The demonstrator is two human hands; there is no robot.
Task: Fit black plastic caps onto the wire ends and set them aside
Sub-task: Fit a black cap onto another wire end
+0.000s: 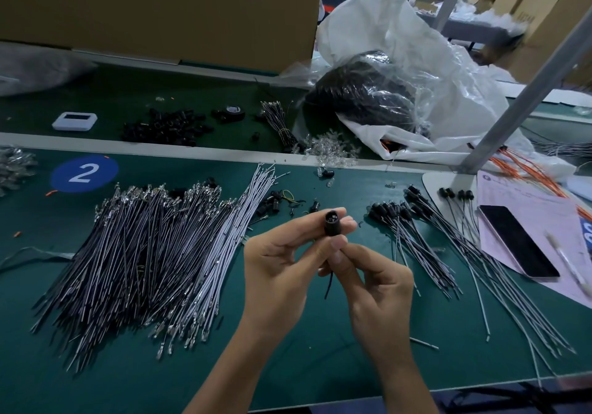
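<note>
**Cap held over the mat, wire hanging below**

The cap (331,223) is a short black plastic cylinder, its open end facing up towards the camera, with something pale visible inside. A thin dark wire (328,285) runs down out of its bottom and hangs free. Both are raised above the green mat (288,349), between the bare wires (144,253) on the left and the capped wires (432,237) on the right.

The left hand (282,260) is turned palm up, and its fingertips and thumb clasp the cap's sides. The right hand (374,288) meets it from below, thumb and forefinger pinching the wire just under the cap, other fingers curled.
</note>
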